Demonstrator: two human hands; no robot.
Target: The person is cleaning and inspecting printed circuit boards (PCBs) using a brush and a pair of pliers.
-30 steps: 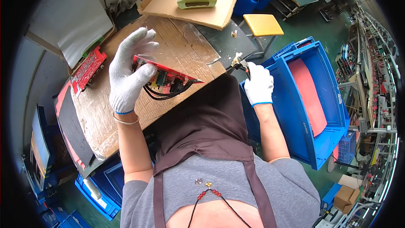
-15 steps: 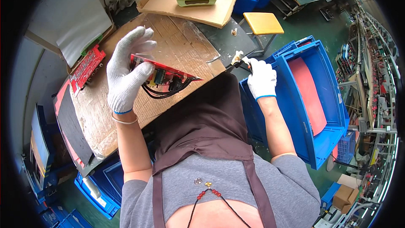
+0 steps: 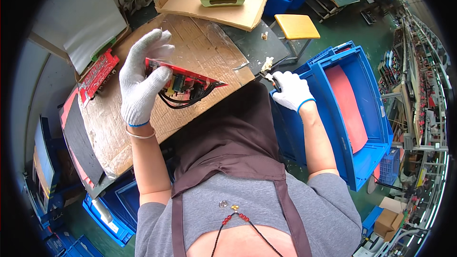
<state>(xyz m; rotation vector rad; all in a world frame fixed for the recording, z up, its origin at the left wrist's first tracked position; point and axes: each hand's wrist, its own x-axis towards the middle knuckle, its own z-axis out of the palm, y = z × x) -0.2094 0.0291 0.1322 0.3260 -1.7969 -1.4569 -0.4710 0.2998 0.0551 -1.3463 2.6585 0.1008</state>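
My left hand (image 3: 143, 83), in a white knitted glove with a blue cuff edge, grips a red circuit board (image 3: 183, 72) by its left end. The board is tilted above the cardboard-covered bench. Dark components and a loop of black cable (image 3: 183, 104) hang from its near side. Beyond the bench's right edge, my gloved right hand (image 3: 291, 90) is closed round a small hand tool (image 3: 275, 84) with a dark handle. Its working end points up and left, close to a whitish lump (image 3: 268, 64) on the grey surface; the tool's exact kind is unclear.
Another red circuit board (image 3: 97, 77) rests at the bench's left. A shallow cardboard tray (image 3: 164, 5) with a green-handled brush (image 3: 223, 1) sits at the far side. Blue crates (image 3: 350, 162) stand to my right, behind them a yellow-topped stool (image 3: 297, 26).
My right hand has shifted slightly left and turned, bringing the tool nearer the bench edge and away from the whitish lump. My left hand and the circuit board have barely moved.
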